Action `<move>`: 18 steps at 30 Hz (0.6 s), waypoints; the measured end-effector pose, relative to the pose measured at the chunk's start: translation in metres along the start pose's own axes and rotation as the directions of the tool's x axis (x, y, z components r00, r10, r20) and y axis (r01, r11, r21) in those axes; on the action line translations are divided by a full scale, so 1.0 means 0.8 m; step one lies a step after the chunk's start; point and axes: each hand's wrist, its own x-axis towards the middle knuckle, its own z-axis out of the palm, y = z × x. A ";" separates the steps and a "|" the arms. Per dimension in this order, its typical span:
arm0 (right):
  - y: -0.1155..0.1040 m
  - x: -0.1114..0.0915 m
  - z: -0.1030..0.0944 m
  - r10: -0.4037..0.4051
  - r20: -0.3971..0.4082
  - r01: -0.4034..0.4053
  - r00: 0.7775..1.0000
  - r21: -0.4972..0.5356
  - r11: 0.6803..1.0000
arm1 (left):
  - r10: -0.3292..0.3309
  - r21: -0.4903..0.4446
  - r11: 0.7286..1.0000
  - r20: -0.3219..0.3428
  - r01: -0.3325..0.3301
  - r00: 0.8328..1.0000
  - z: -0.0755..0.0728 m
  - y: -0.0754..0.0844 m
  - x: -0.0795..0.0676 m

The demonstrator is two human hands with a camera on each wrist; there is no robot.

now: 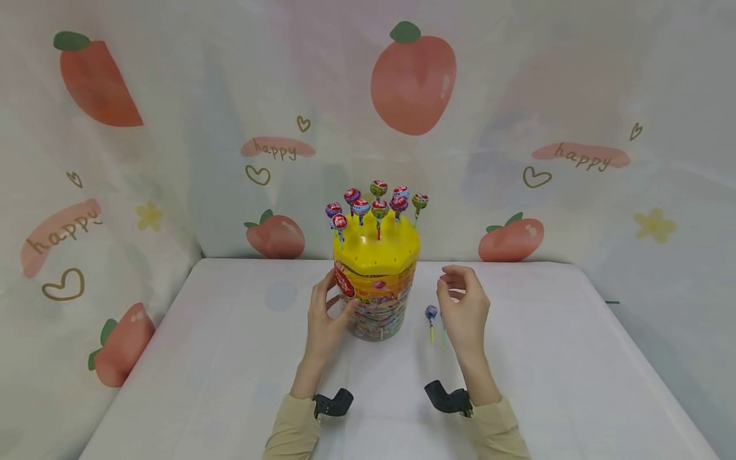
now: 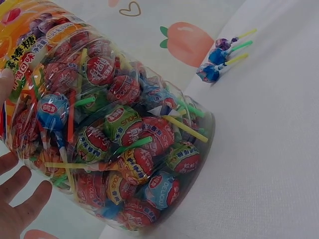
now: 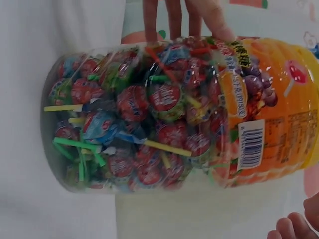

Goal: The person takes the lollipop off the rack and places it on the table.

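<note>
A clear plastic jar (image 1: 376, 313) packed with wrapped lollipops stands upright on the table. Its yellow lid (image 1: 379, 255) has several lollipops (image 1: 379, 208) stuck upright in it, mostly toward the back and left. My left hand (image 1: 323, 322) holds the jar's left side, thumb at the front and fingers spread toward the back. To the right of the jar, my right hand (image 1: 467, 310) hovers with loosely bent fingers and nothing visible between them. Three loose lollipops (image 2: 208, 72) lie on the table in the left wrist view; in the head view my right hand partly covers them.
A white cloth covers the table (image 1: 247, 358). Behind it hangs a curtain (image 1: 494, 83) printed with peaches and lettering. Black wrist cameras (image 1: 333, 404) are strapped at both sleeves.
</note>
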 end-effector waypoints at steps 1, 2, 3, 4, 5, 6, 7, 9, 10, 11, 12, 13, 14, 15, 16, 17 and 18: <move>-0.004 0.002 0.001 -0.012 0.000 0.012 1.000 0.012 1.000 | 0.006 0.005 1.000 -0.001 -0.006 1.000 0.000 0.000 0.000; -0.008 0.004 0.003 -0.024 -0.002 0.024 1.000 0.022 0.999 | 0.012 0.009 1.000 -0.002 -0.012 1.000 0.000 -0.001 0.000; -0.012 0.006 0.004 -0.036 -0.003 0.036 0.999 0.031 0.999 | 0.013 0.009 1.000 -0.002 -0.013 1.000 0.000 0.000 0.001; -0.015 0.008 0.005 -0.047 -0.004 0.047 0.999 0.042 0.998 | 0.013 0.009 1.000 -0.002 -0.013 1.000 0.000 -0.001 0.001; -0.019 0.010 0.006 -0.057 -0.004 0.057 0.998 0.052 0.997 | 0.012 0.008 1.000 -0.002 -0.012 1.000 0.000 -0.002 0.001; -0.022 0.012 0.006 -0.066 -0.004 0.067 0.998 0.063 0.996 | 0.012 0.008 1.000 -0.001 -0.012 1.000 0.000 -0.003 0.002; -0.025 0.014 0.007 -0.076 -0.005 0.076 0.997 0.073 0.994 | 0.011 0.006 1.000 0.000 -0.011 1.000 0.001 -0.004 0.002; -0.032 0.018 0.008 -0.093 -0.009 0.093 0.996 0.092 0.991 | -0.002 -0.002 1.000 0.003 0.002 1.000 0.002 -0.013 0.003; -0.034 0.020 0.008 -0.102 -0.012 0.102 0.995 0.099 0.990 | -0.002 -0.002 1.000 0.003 0.002 1.000 0.004 -0.019 0.003; -0.038 0.022 0.008 -0.112 -0.017 0.113 0.994 0.102 0.988 | -0.002 -0.002 1.000 0.003 0.002 1.000 0.005 -0.025 0.003; -0.041 0.024 0.008 -0.121 -0.022 0.123 0.992 0.104 0.987 | -0.003 0.000 1.000 0.003 0.003 1.000 0.006 -0.031 0.003; -0.044 0.026 0.009 -0.132 -0.028 0.134 0.991 0.105 0.985 | -0.003 0.002 1.000 0.003 0.003 1.000 0.007 -0.036 0.003; -0.047 0.028 0.009 -0.140 -0.031 0.142 0.990 0.108 0.984 | -0.002 0.003 1.000 0.002 0.002 1.000 0.008 -0.042 0.004; -0.050 0.030 0.009 -0.150 -0.035 0.153 0.988 0.111 0.982 | 0.001 0.002 1.000 0.001 -0.001 1.000 0.008 -0.045 0.004; -0.054 0.032 0.010 -0.160 -0.039 0.164 0.986 0.116 0.980 | 0.006 0.000 1.000 -0.001 -0.006 1.000 0.008 -0.046 0.003; -0.057 0.033 0.011 -0.170 -0.042 0.174 0.985 0.119 0.978 | 0.012 -0.001 1.000 -0.004 -0.012 1.000 0.008 -0.048 0.003; -0.060 0.035 0.013 -0.180 -0.044 0.184 0.983 0.122 0.975 | 0.019 -0.001 1.000 -0.006 -0.019 1.000 0.008 -0.048 0.003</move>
